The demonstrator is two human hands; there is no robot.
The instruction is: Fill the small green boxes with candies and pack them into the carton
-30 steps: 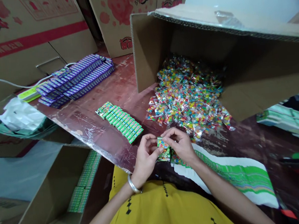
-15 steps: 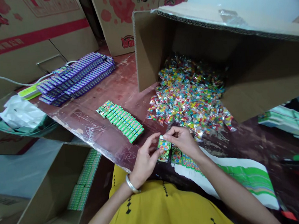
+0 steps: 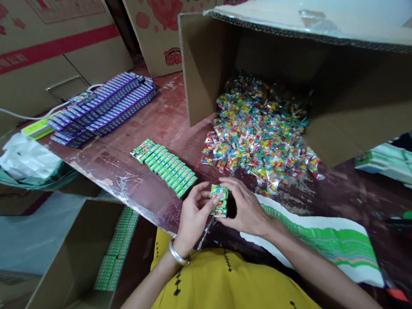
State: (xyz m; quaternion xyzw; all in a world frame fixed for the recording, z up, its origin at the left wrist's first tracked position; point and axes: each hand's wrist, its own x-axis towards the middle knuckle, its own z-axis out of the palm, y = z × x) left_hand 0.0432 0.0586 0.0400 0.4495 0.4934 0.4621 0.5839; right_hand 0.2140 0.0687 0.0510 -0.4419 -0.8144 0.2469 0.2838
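Between my two hands is a small green candy box [image 3: 220, 199] with a bright printed front. My left hand [image 3: 195, 213] grips its left side, thumb on the printed face. On the other side, my right hand [image 3: 244, 206] curves around the box, fingers at its top and right edge. To the left lies a row of similar green boxes [image 3: 165, 166], overlapping one another. Beyond my hands, clear packets of colourful candy [image 3: 258, 135] spill from a cardboard carton lying on its side. Under my right forearm, a row of flat green cartons [image 3: 321, 240] rests on white paper.
Purple boxes [image 3: 103, 108] are stacked at the back left of the red table [image 3: 172, 99]. The carton [image 3: 360, 107] opens toward me on the right. Below the table's left edge, an open carton [image 3: 70, 253] contains green boxes. A white cable [image 3: 11, 113] runs behind.
The green box has shifted slightly left and up in my hands. My right hand has moved from pinching its top to wrapping around its right side.
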